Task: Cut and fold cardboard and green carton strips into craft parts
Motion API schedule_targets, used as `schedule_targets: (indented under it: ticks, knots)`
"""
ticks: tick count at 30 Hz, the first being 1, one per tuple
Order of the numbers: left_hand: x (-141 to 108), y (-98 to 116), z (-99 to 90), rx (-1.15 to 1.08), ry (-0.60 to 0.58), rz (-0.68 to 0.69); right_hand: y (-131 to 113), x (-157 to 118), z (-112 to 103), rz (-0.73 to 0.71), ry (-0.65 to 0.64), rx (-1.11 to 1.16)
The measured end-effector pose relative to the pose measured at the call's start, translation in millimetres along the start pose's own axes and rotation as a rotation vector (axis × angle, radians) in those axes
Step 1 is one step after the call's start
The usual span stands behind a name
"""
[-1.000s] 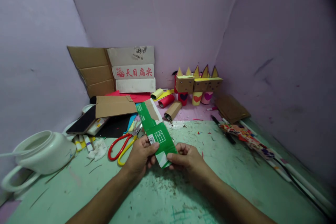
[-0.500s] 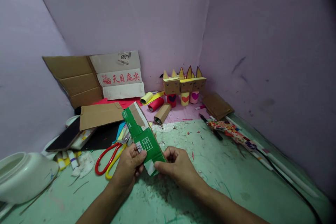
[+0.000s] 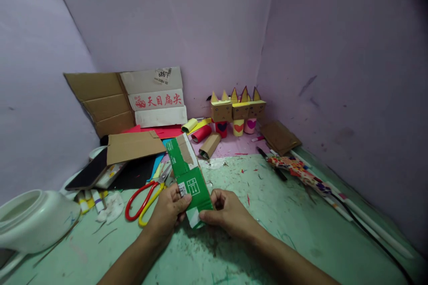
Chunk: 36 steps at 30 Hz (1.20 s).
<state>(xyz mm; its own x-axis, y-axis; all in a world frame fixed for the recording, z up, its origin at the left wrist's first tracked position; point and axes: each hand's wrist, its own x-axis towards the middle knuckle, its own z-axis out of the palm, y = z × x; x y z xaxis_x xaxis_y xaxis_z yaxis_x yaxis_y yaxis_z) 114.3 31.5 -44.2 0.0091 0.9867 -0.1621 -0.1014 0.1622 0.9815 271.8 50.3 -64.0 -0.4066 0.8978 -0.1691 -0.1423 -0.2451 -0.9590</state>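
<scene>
A folded piece of green-printed cardboard (image 3: 189, 182), with a torn brown and white patch near its far end, is held tilted over the table. My left hand (image 3: 170, 209) grips its left edge, thumb on the printed face. My right hand (image 3: 227, 213) pinches the lower right corner, thumb on top and fingers behind, partly hidden. Scissors (image 3: 147, 198) with one red and one yellow handle lie just left of my left hand. Beyond the cardboard are a brown cardboard tube (image 3: 210, 145) and a red tube (image 3: 201, 134).
Three cardboard animal figures (image 3: 238, 111) stand at the back. Flattened cardboard (image 3: 152, 98) leans on the wall. A white pot (image 3: 40, 220) lies at left, near markers (image 3: 97, 200). A floral-covered glue gun (image 3: 296, 167) with a black cord lies at right, beside brown cardboard (image 3: 281, 136).
The view has shifted slightly, so everything sits a little further right. Both hands keep their hold on the green cardboard, in nearly the same pose.
</scene>
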Motion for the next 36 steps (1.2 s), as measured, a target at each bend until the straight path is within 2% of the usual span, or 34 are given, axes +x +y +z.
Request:
schedule_targets:
  ticks: [4,9,14,18,23,25,29,36]
  knots:
    - [0.1,0.5,2.4,-0.001,-0.048,-0.005,-5.6,-0.3,-1.8,-0.014,0.001,-0.014]
    - [-4.7,-3.0,9.8,-0.011,-0.210,-0.033,-13.8,0.4,-10.2,-0.058,0.080,-0.037]
    - [-7.8,-3.6,9.7,0.023,-0.289,-0.055,-8.9,0.8,-21.8,-0.054,0.101,-0.044]
    - [-3.9,-1.6,5.8,0.044,-0.342,-0.087,-4.4,3.2,-25.4,0.030,0.106,-0.006]
    - [1.8,1.7,4.9,0.014,-0.319,-0.134,-13.6,1.6,-20.3,0.205,0.081,0.121]
    - [3.4,1.3,4.6,-0.004,-0.314,-0.160,-16.9,1.2,-18.4,0.203,0.154,0.131]
    - [6.0,1.6,3.1,-0.013,-0.310,-0.210,-16.2,3.1,-18.0,0.211,0.198,0.113]
    - [4.5,5.3,4.6,0.065,-0.486,-0.236,-17.1,5.5,-16.8,0.107,0.324,0.151]
